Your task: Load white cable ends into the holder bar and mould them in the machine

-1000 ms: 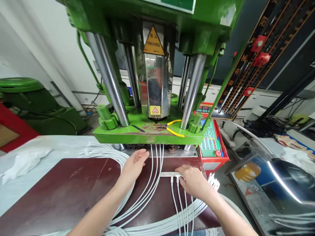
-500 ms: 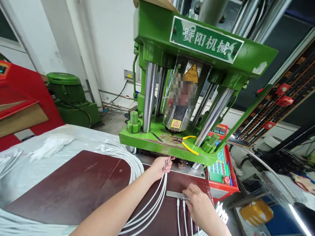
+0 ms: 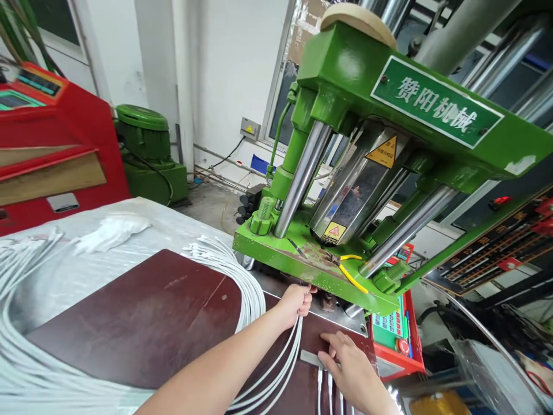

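Note:
My left hand (image 3: 297, 304) is closed round a few white cables (image 3: 286, 369), right at the front edge of the green press (image 3: 302, 271). The far ends of these cables are hidden under the press plate. To its right, my right hand (image 3: 348, 366) hovers over or rests on a flat metal strip (image 3: 310, 358), its thumb and forefinger spread apart. Several white cables with connector ends (image 3: 330, 383) run from the strip towards me, and my right hand hides part of them.
Coiled white cables (image 3: 253, 294) lie on the brown board (image 3: 142, 317). Yellow-handled pliers (image 3: 354, 278) rest on the press plate. A red control box (image 3: 401, 363) stands at right, a green motor (image 3: 144, 138) at back left. White cloth or plastic (image 3: 113, 230) lies on the table.
The view has swung left, so the press appears further right. My right hand's fingers have spread from a tighter grip at the strip. My left hand still holds the cables.

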Available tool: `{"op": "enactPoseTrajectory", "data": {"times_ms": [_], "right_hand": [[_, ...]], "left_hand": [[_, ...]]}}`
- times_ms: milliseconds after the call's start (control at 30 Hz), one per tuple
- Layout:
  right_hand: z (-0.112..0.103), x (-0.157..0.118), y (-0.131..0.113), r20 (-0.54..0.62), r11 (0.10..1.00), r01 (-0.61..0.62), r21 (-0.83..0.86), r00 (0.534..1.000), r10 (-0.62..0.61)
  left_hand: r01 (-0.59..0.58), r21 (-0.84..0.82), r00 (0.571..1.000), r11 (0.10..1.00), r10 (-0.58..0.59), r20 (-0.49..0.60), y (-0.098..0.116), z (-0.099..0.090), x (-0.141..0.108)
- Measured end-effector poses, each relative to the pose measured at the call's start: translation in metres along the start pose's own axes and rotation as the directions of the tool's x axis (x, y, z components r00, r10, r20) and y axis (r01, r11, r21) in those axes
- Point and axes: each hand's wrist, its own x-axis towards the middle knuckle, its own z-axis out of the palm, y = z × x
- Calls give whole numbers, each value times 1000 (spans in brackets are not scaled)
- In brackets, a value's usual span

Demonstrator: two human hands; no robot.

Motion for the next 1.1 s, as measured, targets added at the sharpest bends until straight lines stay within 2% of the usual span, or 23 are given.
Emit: {"op": "enactPoseTrajectory", "data": {"times_ms": [267,467,1100], "right_hand": [[4,4,3,-41,998,20,63,999,-18],[13,3,1,-106,999,24,40,994,-20],[15,3,-1,-132,998,49,26,990,-45]], "left_hand": [[6,22,1000,1000,-6,-5,3,1,-3],[-2,32,1000,999,2,-12,4,3,-5],[-9,64,1000,998,10,-12,5,3,-9]]}}
